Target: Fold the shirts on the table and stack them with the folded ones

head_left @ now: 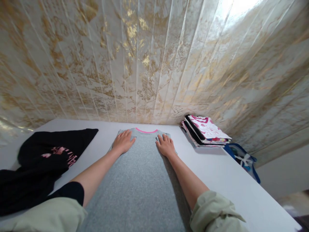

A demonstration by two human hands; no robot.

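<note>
A grey garment with a pink-edged neckline (pixel 142 180) lies spread flat on the white table, its neck at the far end and its body running down toward me. My left hand (pixel 123 141) rests flat on its upper left shoulder area, fingers stretched out. On the opposite shoulder my right hand (pixel 166 145) lies palm down, fingers spread. Neither hand grips anything. The garment's near end runs out of the picture at the bottom.
On the left of the table (pixel 205 174) lies a black garment with a pink print (pixel 79 138). A stack of folded clothes (pixel 205 129) stands at the back right. Beside the right edge is a blue-trimmed clear bag (pixel 256 175). Patterned gold-and-white sheeting (pixel 145 64) rises behind.
</note>
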